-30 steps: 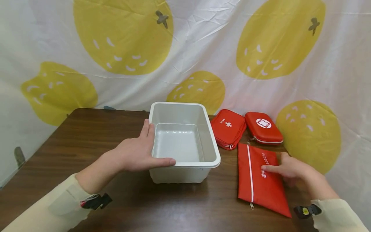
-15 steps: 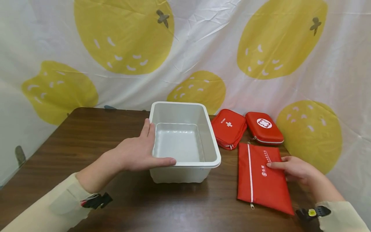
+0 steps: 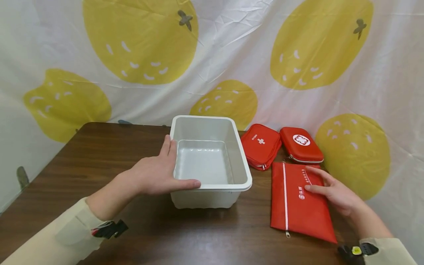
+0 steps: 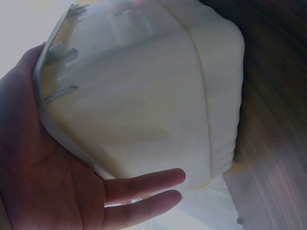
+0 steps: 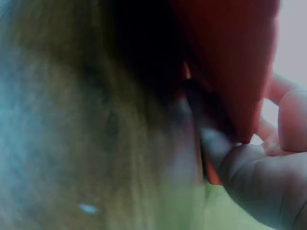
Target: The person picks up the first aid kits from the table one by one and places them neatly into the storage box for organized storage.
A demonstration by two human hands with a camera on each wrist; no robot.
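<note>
A light grey plastic bin (image 3: 207, 162) stands on the table. My left hand (image 3: 155, 176) rests on its near left corner, the thumb lying along the front rim. In the left wrist view two straight fingers (image 4: 148, 184) lie beside the bin's outer wall. To the right lies a flat red zip pouch (image 3: 298, 206) with a white zip and white print. My right hand (image 3: 341, 191) pinches its right edge, with thumb and index finger on top. In the right wrist view a finger reaches under the red fabric (image 5: 230, 62); that view is blurred.
A soft red first-aid pouch (image 3: 261, 145) with a white cross lies right of the bin. Beside it sits a red hard case (image 3: 301, 143) with a white round emblem. A lemon-print curtain (image 3: 232, 48) hangs behind the brown wooden table (image 3: 116, 154).
My right hand has slid to the pouch's right edge and taken hold there, its index finger now raised onto the top. The pouch has shifted very slightly. The left hand and bin stay put.
</note>
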